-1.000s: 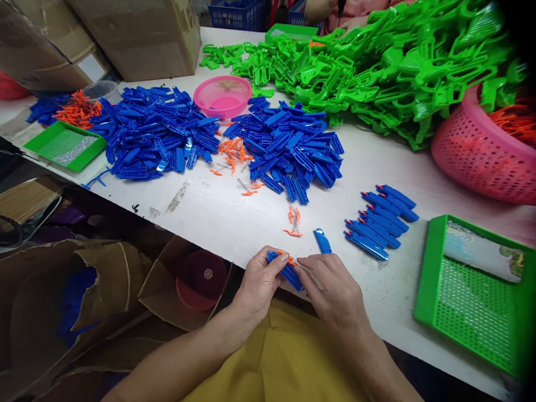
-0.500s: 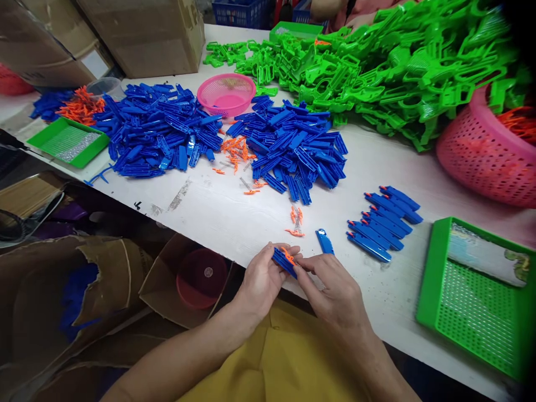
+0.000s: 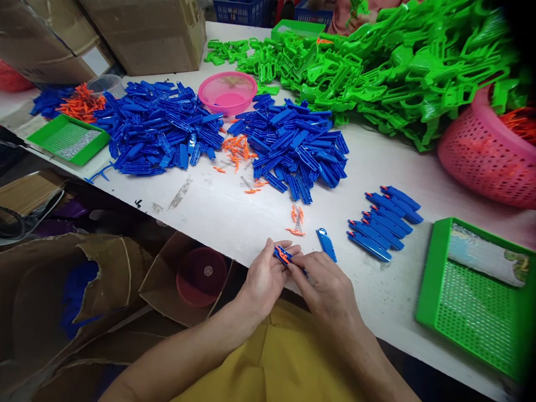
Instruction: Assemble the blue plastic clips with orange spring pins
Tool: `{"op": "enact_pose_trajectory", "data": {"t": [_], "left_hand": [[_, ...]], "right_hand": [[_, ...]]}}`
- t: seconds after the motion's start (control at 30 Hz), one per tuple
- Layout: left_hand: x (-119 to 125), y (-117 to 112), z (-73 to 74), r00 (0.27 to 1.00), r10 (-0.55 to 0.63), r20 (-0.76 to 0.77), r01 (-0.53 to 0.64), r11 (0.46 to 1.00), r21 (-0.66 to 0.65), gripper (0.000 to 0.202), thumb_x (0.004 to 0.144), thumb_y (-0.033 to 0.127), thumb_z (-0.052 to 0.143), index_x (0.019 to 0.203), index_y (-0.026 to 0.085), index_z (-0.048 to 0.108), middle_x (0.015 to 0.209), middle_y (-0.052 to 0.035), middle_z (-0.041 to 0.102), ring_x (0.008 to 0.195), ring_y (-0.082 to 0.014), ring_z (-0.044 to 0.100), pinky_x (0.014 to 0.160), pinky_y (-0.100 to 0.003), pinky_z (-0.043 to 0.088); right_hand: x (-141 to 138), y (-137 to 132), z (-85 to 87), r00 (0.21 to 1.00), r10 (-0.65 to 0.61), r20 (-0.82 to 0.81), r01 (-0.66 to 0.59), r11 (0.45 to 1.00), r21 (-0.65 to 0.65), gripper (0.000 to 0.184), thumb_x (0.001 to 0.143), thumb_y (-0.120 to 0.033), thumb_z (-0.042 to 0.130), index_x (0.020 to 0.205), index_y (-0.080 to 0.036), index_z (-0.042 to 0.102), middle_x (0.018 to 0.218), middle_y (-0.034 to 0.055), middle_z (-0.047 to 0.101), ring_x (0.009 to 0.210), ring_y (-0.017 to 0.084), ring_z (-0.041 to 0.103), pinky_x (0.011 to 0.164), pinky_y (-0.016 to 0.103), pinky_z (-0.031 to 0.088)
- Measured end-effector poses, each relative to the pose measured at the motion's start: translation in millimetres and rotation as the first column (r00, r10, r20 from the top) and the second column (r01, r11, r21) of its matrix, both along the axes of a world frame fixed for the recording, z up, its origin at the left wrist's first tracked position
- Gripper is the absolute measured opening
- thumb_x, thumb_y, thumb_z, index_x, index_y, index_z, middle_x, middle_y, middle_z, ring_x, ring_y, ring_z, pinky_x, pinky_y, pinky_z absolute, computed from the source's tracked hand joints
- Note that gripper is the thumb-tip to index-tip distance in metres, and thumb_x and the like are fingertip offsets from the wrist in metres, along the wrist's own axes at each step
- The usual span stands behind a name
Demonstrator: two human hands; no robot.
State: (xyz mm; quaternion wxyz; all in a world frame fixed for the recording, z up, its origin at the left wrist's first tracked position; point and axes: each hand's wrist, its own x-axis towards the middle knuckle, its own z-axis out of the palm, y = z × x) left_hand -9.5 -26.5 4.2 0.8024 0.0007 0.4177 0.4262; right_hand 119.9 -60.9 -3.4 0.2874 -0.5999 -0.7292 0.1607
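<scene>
My left hand (image 3: 264,279) holds a blue plastic half-shell (image 3: 288,261), with its hollow side up, across the palm and fingers. An orange plastic piece (image 3: 283,254) lies in the shell. The fingers of my right hand (image 3: 326,285) pinch at the shell's near right end and cover part of it. Just beyond my right hand, a single blue shell (image 3: 326,244) lies on the table. A little farther off are small orange pieces with metal springs (image 3: 297,218). To the right lie several blue pieces with orange tips (image 3: 379,226) in slanting rows.
Two heaps of blue shells (image 3: 293,145) cover the middle of the white table (image 3: 201,209), with a pink basket (image 3: 228,100) behind. Green plastic parts (image 3: 377,72) pile up at the back right. A green tray (image 3: 431,273) stands at the right; cardboard boxes (image 3: 113,268) sit below left.
The orange piece now sits lower in the blue shell, more in line with it. My right fingers have shifted slightly left along the shell. At the back, a person's hand has moved.
</scene>
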Motion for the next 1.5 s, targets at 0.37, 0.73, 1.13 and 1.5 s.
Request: {"op": "enact_pose_trajectory", "data": {"t": [0.37,0.73,1.13,1.5], "left_hand": [[1.5,0.3,4.9,1.0,0.005,-0.014,-0.005,1.0,-0.028,0.033,0.098,0.039,0.049,0.107,0.012,0.066,0.109,-0.0161,0.071,0.1,-0.0229,0.068,0.099,-0.035,0.048],[3.4,-3.5,0.6,0.998,-0.024,-0.062,0.031,0.993,0.111,0.027,0.082,0.025,0.071,0.106,0.014,0.067,0.109,-0.0131,0.071,0.11,-0.0235,0.064,0.103,-0.037,0.043],[-13.4,-2.0,0.4,0.988,-0.05,-0.149,0.076,0.981,0.177,0.026,0.08,0.027,0.073,0.102,0.014,0.065,0.117,-0.0169,0.071,0.107,-0.0293,0.068,0.095,-0.043,0.047],[-7.7,-0.7,-8.0,0.997,-0.053,0.062,0.045,0.991,0.125,0.02,0.084,0.02,0.065,0.102,0.013,0.065,0.115,-0.0169,0.071,0.111,-0.0276,0.067,0.105,-0.043,0.043]], "right_hand": [[3.8,0.6,-4.9,0.999,0.001,0.046,-0.002,1.0,0.02,0.024,0.1,-0.03,0.049,0.091,-0.021,0.069,0.079,0.0058,0.066,0.077,0.019,0.058,0.068,0.032,0.045],[2.1,0.4,-3.4,0.996,0.0,0.09,-0.003,0.999,0.041,0.027,0.101,-0.028,0.046,0.09,-0.021,0.07,0.078,0.0058,0.065,0.076,0.019,0.058,0.069,0.033,0.044],[41.6,-0.3,-5.7,0.976,-0.148,0.159,0.129,0.984,0.124,0.023,0.1,-0.027,0.044,0.112,-0.022,0.063,0.1,0.0088,0.066,0.096,0.023,0.061,0.081,0.037,0.05],[51.7,7.8,-23.8,0.925,-0.286,0.249,0.259,0.956,0.135,0.026,0.096,-0.032,0.049,0.114,-0.017,0.06,0.094,0.0099,0.063,0.089,0.025,0.059,0.075,0.038,0.05]]}}
